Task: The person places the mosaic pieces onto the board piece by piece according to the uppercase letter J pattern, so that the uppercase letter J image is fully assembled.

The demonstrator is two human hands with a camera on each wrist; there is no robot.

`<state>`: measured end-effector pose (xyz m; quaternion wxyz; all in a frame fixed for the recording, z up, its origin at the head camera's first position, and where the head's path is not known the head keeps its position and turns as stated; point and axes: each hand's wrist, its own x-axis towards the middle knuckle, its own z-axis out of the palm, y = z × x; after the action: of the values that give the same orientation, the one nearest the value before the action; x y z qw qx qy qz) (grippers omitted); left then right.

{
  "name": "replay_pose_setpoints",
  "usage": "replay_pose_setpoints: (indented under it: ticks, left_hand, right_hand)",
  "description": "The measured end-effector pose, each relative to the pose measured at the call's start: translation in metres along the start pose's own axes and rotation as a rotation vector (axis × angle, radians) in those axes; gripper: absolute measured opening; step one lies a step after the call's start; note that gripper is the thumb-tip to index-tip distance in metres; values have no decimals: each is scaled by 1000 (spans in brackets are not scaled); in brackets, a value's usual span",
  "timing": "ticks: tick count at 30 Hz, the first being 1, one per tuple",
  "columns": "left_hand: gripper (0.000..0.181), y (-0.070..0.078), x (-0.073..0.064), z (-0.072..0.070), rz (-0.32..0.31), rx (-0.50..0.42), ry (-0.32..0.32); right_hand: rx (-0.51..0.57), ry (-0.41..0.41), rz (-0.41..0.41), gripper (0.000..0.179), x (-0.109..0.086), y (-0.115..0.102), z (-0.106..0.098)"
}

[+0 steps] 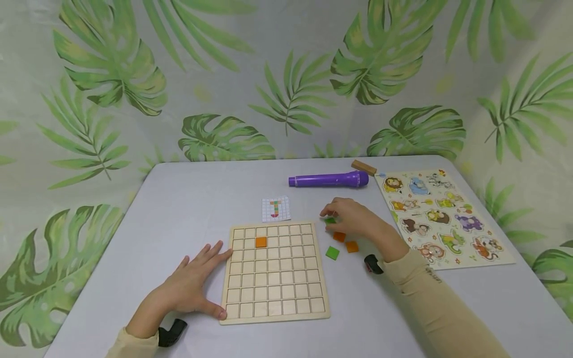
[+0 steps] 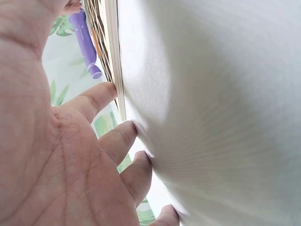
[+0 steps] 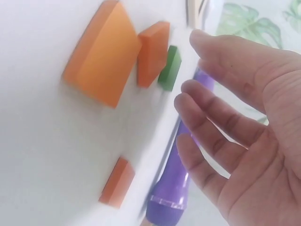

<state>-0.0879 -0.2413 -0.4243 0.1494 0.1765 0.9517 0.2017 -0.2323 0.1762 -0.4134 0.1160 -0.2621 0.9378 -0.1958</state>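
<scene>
A wooden grid board (image 1: pixel 274 322) lies on the table with an orange tile (image 1: pixel 261 242) in one square near its top. My left hand (image 1: pixel 190 286) is spread at the board's left side, thumb and index finger touching its edge. Over the loose tiles, my right hand (image 1: pixel 353 219) hovers with relaxed, slightly bent fingers; the right wrist view shows nothing between them. Nearest to it is a green tile (image 1: pixel 330 220), partly covered by the hand. Beside that lie a red-orange tile (image 1: pixel 339 237), an orange tile (image 1: pixel 352 246) and another green tile (image 1: pixel 332 253).
A small pattern card (image 1: pixel 276 209) lies behind the board. Farther back are a purple toy microphone (image 1: pixel 329 179) and a brown wooden block (image 1: pixel 364 167). An animal puzzle board (image 1: pixel 440 219) lies at the right. Leaf-patterned cloth hangs behind the table.
</scene>
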Motion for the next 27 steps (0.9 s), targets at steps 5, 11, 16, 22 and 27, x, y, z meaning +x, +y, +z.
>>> replay_pose_setpoints:
  ticks: [5,11,16,22,27]
  left_hand:
    - [139,-1,0,1,-2,2,-4]
    - [140,-2,0,1,-3,4,-9]
    - [140,-1,0,1,-7,0,-12]
    - [140,-1,0,1,-8,2,-12]
    - [140,-2,1,2,-4,8,-11]
  right_hand:
    - [26,-12,9,33,-3,6,-1]
    - [40,-10,9,30,-5,12,-1]
    - [39,-14,16,29,-5,15,0]
    - [51,-15,21,27,-5,15,0]
    - [41,-15,11,27,-4,16,0]
